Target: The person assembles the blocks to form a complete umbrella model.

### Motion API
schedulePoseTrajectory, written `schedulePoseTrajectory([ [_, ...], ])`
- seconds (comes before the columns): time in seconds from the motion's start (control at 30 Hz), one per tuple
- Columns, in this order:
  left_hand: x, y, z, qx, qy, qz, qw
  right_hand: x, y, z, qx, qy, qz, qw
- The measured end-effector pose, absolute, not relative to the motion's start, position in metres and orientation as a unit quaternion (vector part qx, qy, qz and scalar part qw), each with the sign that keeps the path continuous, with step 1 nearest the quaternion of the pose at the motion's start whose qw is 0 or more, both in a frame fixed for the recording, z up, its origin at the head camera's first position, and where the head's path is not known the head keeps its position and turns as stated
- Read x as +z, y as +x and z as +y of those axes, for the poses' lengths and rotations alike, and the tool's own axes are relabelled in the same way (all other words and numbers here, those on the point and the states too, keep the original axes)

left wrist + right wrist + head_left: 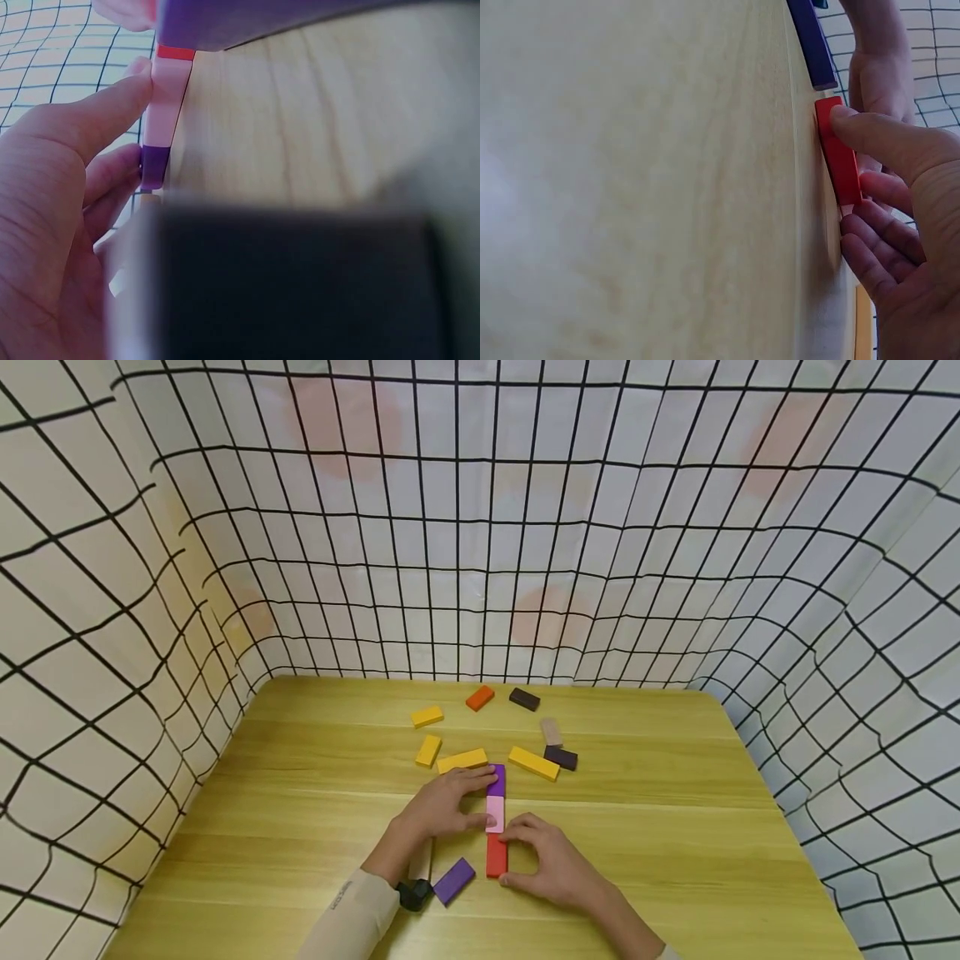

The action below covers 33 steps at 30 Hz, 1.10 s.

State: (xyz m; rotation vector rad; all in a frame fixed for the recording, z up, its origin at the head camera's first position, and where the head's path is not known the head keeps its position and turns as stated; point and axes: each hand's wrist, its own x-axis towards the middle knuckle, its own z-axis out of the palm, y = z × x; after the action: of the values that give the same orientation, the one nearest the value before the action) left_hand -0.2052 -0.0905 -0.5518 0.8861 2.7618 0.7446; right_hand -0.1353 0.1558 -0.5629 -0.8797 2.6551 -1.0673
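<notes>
A purple block (496, 780), a pink block (495, 814) and a red block (497, 856) lie end to end in one row on the wooden table. My left hand (447, 803) comes from the left, its fingertips on the purple block and its thumb on the pink one. From the right, my right hand (558, 866) holds the red block, with the thumb at its near end and the fingers at its far end. In the right wrist view the thumb lies on the red block (838, 150). Another purple block (453, 882) lies apart, beside my left wrist.
Yellow blocks (534, 763), dark blocks (524, 699), an orange block (480, 697) and a pale block (551, 732) lie scattered beyond the row. Under the left forearm another pale block (422, 860) is partly hidden. Black wire mesh (480, 568) surrounds the table's back and sides.
</notes>
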Motion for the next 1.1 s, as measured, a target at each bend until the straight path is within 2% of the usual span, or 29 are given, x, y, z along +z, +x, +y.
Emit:
schedulePoseTrajectory([
  [0.63,-0.5561,-0.2065,-0.0897,0.246,0.283,0.924,0.071,-0.5640,-0.1369,0.1559,-0.363,-0.297,0.881,0.062],
  [0.87,-0.5542,-0.2035,-0.0914,0.221,0.311,0.923,0.057,-0.5647,-0.1376,0.1557,-0.382,-0.308,0.869,0.058],
  [1.1,-0.5508,-0.1981,-0.0929,0.186,0.336,0.920,0.078,-0.5639,-0.1385,0.1551,-0.382,-0.307,0.870,0.049],
])
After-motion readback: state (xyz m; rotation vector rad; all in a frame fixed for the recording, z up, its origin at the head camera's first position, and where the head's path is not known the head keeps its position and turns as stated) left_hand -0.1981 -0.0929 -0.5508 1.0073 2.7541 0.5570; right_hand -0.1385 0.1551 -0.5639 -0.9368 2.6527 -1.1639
